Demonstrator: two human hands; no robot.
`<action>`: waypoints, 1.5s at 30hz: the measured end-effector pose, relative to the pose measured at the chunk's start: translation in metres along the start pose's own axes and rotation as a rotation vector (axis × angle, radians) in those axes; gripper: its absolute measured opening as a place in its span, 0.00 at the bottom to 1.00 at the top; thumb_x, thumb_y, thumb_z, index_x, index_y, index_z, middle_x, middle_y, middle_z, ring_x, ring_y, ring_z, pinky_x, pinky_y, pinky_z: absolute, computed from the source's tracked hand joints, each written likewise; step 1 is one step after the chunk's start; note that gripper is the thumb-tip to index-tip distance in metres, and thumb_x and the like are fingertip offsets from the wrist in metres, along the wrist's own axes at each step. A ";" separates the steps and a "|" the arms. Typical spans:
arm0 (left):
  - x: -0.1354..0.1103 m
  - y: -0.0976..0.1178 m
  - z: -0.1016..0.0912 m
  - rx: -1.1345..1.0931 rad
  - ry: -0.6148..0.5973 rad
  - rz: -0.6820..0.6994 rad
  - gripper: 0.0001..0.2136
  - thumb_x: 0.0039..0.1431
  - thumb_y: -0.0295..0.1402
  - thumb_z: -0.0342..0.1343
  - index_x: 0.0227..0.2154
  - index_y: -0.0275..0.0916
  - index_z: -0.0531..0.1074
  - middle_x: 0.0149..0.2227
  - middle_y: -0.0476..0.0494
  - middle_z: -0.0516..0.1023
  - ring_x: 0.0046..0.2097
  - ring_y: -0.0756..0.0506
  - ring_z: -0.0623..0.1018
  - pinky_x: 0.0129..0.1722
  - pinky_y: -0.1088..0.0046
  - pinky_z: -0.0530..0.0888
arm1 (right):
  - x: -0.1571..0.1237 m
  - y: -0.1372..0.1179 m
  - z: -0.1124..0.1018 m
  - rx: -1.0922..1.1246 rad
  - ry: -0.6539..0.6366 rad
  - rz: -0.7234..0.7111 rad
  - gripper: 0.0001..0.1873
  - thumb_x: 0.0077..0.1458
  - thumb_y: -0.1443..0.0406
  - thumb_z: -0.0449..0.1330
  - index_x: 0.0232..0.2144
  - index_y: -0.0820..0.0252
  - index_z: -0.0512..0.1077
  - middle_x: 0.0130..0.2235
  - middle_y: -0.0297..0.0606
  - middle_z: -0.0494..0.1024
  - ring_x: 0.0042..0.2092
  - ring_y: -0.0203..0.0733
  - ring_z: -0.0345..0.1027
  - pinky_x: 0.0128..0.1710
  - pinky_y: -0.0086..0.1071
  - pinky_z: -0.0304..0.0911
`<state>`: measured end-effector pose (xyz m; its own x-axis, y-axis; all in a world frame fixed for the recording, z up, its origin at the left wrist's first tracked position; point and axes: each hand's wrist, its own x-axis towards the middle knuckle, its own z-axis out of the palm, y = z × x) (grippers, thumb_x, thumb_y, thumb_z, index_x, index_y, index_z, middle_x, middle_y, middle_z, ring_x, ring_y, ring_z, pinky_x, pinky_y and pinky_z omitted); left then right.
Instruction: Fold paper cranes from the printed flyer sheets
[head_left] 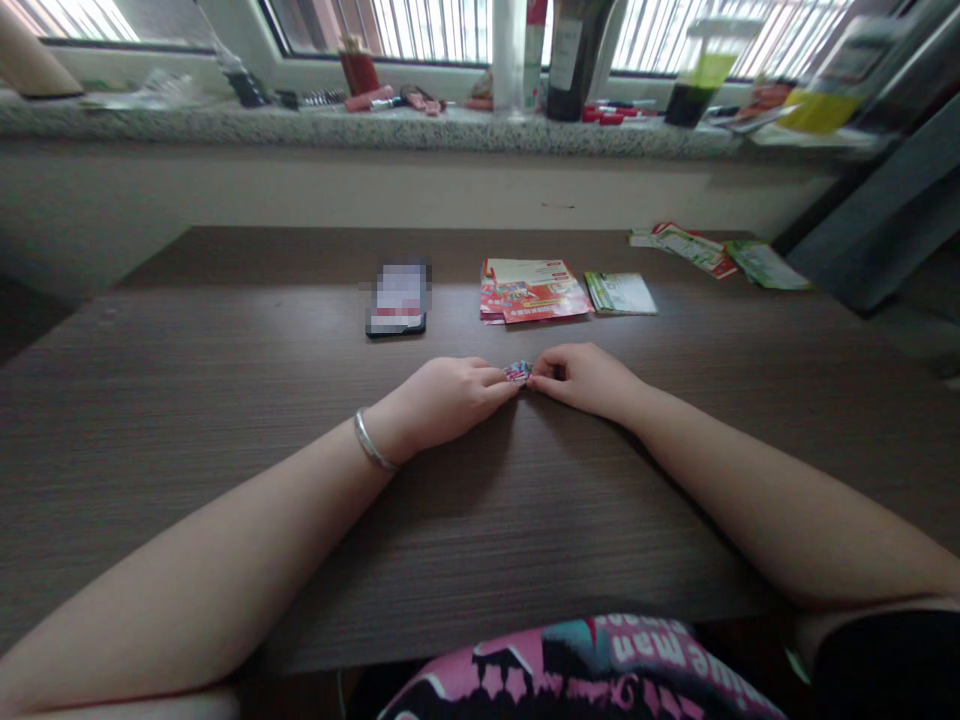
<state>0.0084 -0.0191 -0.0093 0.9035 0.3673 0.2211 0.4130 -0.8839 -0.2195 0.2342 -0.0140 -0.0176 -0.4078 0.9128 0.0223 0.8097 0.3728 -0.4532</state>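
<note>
In the head view a small, shiny, multicoloured crinkled piece [517,372] is at the middle of the table, between my two hands. It looks like foil or a wrapper, but its exact kind is too small to make out. My left hand [465,395], with a silver bangle at the wrist, closes its fingertips on the left end. The thumb and forefinger of my right hand [581,378] pinch the right end. My fingers cover part of the piece.
Beyond my hands lie a phone [397,300], a stack of red printed leaflets [536,292] and a green-white packet [621,294]. More packets [697,250] lie at the far right of the brown table [225,400]. Bottles and small items line the windowsill [420,128].
</note>
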 end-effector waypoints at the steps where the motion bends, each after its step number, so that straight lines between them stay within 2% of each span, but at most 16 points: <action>1: 0.000 0.000 -0.001 0.010 -0.010 0.019 0.11 0.65 0.28 0.50 0.47 0.38 0.72 0.40 0.44 0.80 0.40 0.47 0.78 0.37 0.73 0.74 | 0.000 0.000 0.000 0.000 -0.007 0.014 0.12 0.55 0.57 0.60 0.27 0.58 0.74 0.28 0.34 0.77 0.28 0.35 0.64 0.27 0.29 0.50; 11: 0.003 0.003 -0.004 0.026 -0.071 -0.032 0.12 0.66 0.30 0.48 0.49 0.41 0.72 0.41 0.45 0.79 0.40 0.46 0.78 0.38 0.70 0.74 | 0.002 0.003 0.000 0.020 -0.026 0.019 0.11 0.55 0.57 0.60 0.28 0.58 0.75 0.30 0.34 0.78 0.29 0.35 0.65 0.27 0.29 0.50; 19: 0.006 0.008 -0.003 0.037 -0.027 -0.101 0.12 0.66 0.33 0.48 0.44 0.42 0.76 0.37 0.46 0.78 0.37 0.47 0.76 0.35 0.71 0.72 | 0.002 -0.001 -0.001 -0.014 -0.021 0.029 0.11 0.55 0.57 0.59 0.28 0.58 0.75 0.30 0.34 0.78 0.29 0.35 0.65 0.27 0.29 0.51; 27: 0.007 0.011 -0.005 0.013 -0.056 -0.159 0.12 0.66 0.33 0.48 0.42 0.41 0.77 0.37 0.45 0.77 0.38 0.46 0.76 0.36 0.71 0.71 | 0.002 -0.005 -0.003 -0.045 -0.019 0.029 0.10 0.55 0.58 0.59 0.27 0.58 0.73 0.28 0.33 0.77 0.28 0.35 0.64 0.26 0.29 0.50; 38: 0.010 0.012 -0.006 -0.019 -0.078 -0.198 0.11 0.66 0.34 0.49 0.40 0.42 0.78 0.36 0.46 0.77 0.38 0.46 0.75 0.34 0.71 0.70 | 0.002 -0.006 -0.003 -0.049 -0.037 0.024 0.10 0.54 0.58 0.59 0.26 0.57 0.70 0.27 0.32 0.75 0.28 0.35 0.63 0.26 0.29 0.50; 45: 0.009 0.013 -0.004 -0.015 -0.063 -0.187 0.11 0.65 0.32 0.49 0.39 0.41 0.78 0.36 0.45 0.76 0.38 0.46 0.74 0.35 0.71 0.70 | 0.001 -0.002 0.000 -0.007 0.000 0.013 0.09 0.54 0.59 0.61 0.26 0.58 0.68 0.27 0.32 0.74 0.28 0.35 0.63 0.27 0.28 0.51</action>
<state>0.0211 -0.0283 -0.0066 0.8168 0.5423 0.1967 0.5729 -0.8027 -0.1657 0.2319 -0.0137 -0.0162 -0.3976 0.9174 0.0164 0.8176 0.3623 -0.4475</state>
